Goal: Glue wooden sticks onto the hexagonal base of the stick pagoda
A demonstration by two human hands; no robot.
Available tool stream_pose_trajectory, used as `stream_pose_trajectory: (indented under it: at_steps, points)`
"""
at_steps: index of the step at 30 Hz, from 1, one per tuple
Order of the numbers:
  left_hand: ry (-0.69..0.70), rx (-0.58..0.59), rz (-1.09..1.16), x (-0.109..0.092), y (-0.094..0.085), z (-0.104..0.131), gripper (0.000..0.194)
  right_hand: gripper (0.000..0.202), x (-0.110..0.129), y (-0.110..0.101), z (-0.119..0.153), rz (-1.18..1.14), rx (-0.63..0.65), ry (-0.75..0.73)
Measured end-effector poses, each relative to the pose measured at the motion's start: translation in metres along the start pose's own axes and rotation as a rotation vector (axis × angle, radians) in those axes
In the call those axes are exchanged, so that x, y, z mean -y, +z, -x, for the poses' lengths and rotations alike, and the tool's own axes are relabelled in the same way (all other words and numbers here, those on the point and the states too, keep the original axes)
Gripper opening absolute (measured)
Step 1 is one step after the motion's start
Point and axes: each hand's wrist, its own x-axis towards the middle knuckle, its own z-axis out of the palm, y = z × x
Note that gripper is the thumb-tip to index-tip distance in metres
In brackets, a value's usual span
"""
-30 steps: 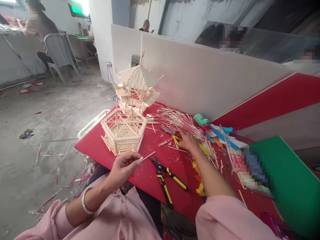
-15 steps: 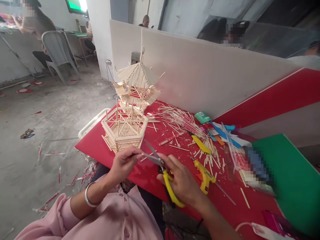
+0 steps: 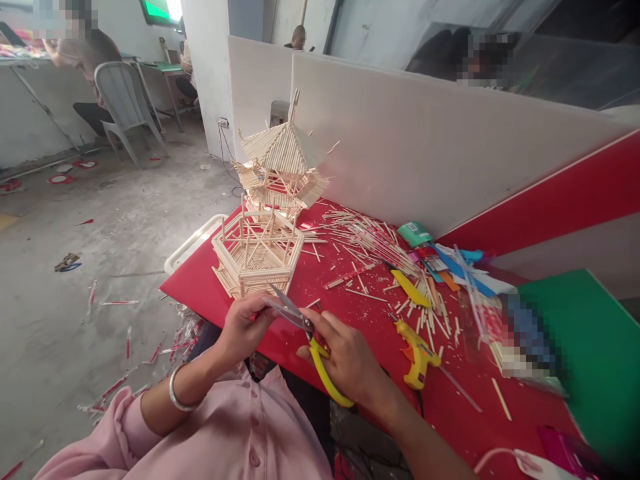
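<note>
I've got the right hand wrapped round spread scissors, the left hand pinched, likely on a thin stick I can't make out; hexagonal frame at their eleven o'clock, and slipping blades could nick the left

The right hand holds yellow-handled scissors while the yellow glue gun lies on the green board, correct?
Not quite: in the head view, the yellow glue gun lies on the red tabletop. The right hand does hold yellow-handled scissors.

Hold of left fingers seemingly hidden, green board cropped at right
</note>
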Motion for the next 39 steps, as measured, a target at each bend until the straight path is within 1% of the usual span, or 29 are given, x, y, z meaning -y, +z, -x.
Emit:
stream_pose_trajectory:
  at_steps: [2,6,7,8,10,12,13,16,18,19,20,21,22,23,24,25,27,28,29,30,32,34,35,37,38,39]
  points:
    - [-0.005,0.017,-0.019,0.0,0.002,-0.001,0.02,0.055,0.001,0.003,0.004,-0.014,-0.009,0.016]
    - [-0.031,0.037,-0.056,-0.002,0.01,-0.001,0.021,0.051,-0.001,0.01,0.016,-0.156,-0.022,0.061]
    - [-0.036,0.04,-0.061,-0.004,0.012,-0.001,0.02,0.052,-0.004,0.009,0.018,-0.168,-0.035,0.107]
    - [-0.035,0.047,-0.068,-0.005,0.013,0.0,0.019,0.052,-0.01,0.008,0.018,-0.147,-0.053,0.183]
    - [-0.006,0.063,-0.094,-0.008,0.011,0.001,0.018,0.055,-0.029,0.002,0.015,-0.006,-0.076,0.407]
    - [0.063,0.065,-0.133,-0.01,0.004,0.003,0.024,0.056,-0.055,-0.003,0.005,0.212,-0.039,0.627]
    - [0.096,0.062,-0.156,-0.011,-0.001,0.004,0.026,0.056,-0.069,-0.003,-0.002,0.309,-0.015,0.682]
    - [0.126,0.016,-0.248,-0.012,-0.021,0.006,0.02,0.055,-0.105,0.001,-0.018,0.44,0.05,0.731]
    - [0.106,-0.054,-0.336,-0.014,-0.034,0.007,0.012,0.054,-0.115,0.005,-0.023,0.455,0.077,0.729]
    - [0.102,-0.091,-0.381,-0.015,-0.039,0.006,0.011,0.054,-0.115,0.006,-0.024,0.467,0.069,0.713]
    - [0.102,-0.115,-0.419,-0.016,-0.043,0.006,0.011,0.053,-0.111,0.006,-0.023,0.483,0.032,0.683]
    - [0.105,-0.121,-0.447,-0.017,-0.045,0.006,0.012,0.051,-0.103,0.005,-0.022,0.49,-0.037,0.639]
    - [0.115,-0.113,-0.461,-0.017,-0.046,0.006,0.013,0.049,-0.091,0.003,-0.019,0.467,-0.134,0.583]
    - [0.131,-0.09,-0.459,-0.017,-0.045,0.006,0.014,0.046,-0.075,0.002,-0.017,0.399,-0.239,0.514]
    - [0.147,-0.053,-0.444,-0.017,-0.042,0.006,0.015,0.044,-0.058,0.001,-0.015,0.273,-0.336,0.445]
    - [0.162,-0.01,-0.421,-0.017,-0.039,0.006,0.017,0.042,-0.039,0.0,-0.014,0.08,-0.39,0.387]
    - [0.191,0.074,-0.369,-0.015,-0.031,0.006,0.02,0.044,-0.001,0.004,-0.014,-0.36,-0.328,0.258]
    - [0.209,0.108,-0.351,-0.014,-0.027,0.006,0.021,0.041,0.016,0.007,-0.016,-0.495,-0.319,0.199]
    - [0.228,0.129,-0.35,-0.014,-0.024,0.005,0.021,0.03,0.029,0.011,-0.018,-0.563,-0.332,0.161]
    - [0.254,0.141,-0.372,-0.013,-0.023,0.005,0.02,0.02,0.039,0.015,-0.02,-0.594,-0.377,0.146]
    - [0.308,0.156,-0.483,-0.013,-0.023,0.002,0.017,0.017,0.051,0.022,-0.024,-0.595,-0.449,0.161]
    - [0.365,0.172,-0.638,-0.014,-0.026,-0.001,0.012,0.016,0.054,0.026,-0.027,-0.578,-0.482,0.164]
    - [0.385,0.175,-0.687,-0.015,-0.027,-0.002,0.012,0.015,0.053,0.025,-0.027,-0.579,-0.48,0.15]
    - [0.408,0.18,-0.709,-0.016,-0.031,-0.004,0.015,0.017,0.048,0.021,-0.025,-0.611,-0.459,0.116]
    - [0.41,0.174,-0.701,-0.017,-0.033,-0.006,0.017,0.021,0.043,0.017,-0.022,-0.628,-0.447,0.125]
    - [0.412,0.16,-0.685,-0.017,-0.035,-0.007,0.019,0.026,0.036,0.011,-0.016,-0.619,-0.445,0.167]
